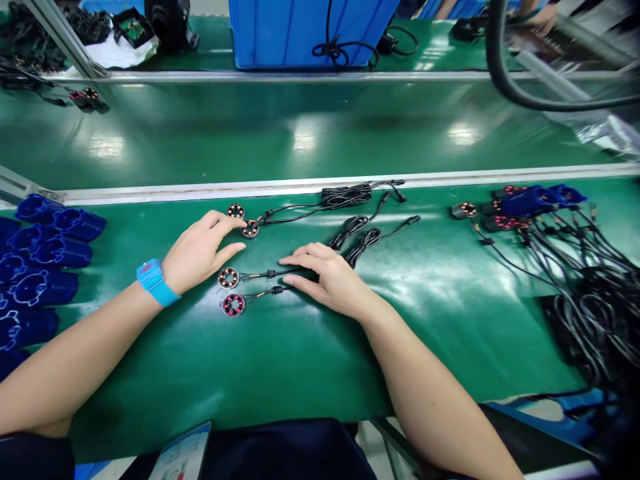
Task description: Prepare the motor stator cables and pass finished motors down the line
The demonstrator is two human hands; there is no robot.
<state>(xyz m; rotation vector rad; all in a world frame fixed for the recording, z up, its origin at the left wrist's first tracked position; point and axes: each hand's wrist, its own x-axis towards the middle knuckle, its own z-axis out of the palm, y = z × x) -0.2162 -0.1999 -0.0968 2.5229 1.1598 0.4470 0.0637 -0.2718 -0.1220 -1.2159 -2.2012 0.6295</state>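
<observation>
My left hand (pixel 203 248), with a blue band at the wrist, reaches its fingertips to a copper-wound motor stator (pixel 250 231). Its thumb is apart from the fingers. Touching that one is another stator (pixel 235 211); their black cables (pixel 346 195) run right into a coiled bundle. Nearer me lie a copper-wound stator (pixel 229 278) and a red-wound stator (pixel 233 305), each on its own cable. Over the cables of these two rests my right hand (pixel 327 277), fingers stretched and thumb apart. Its palm hides part of the cables, and a cable coil (pixel 363 245) shows just beyond it.
Blue plastic housings (pixel 45 287) crowd the left side. At right are more stators (pixel 505 222), blue housings (pixel 537 199) and a heap of black cables (pixel 605 327). A blue bin (pixel 310 33) stands on the far bench, and a thick black hose (pixel 515 93) hangs upper right.
</observation>
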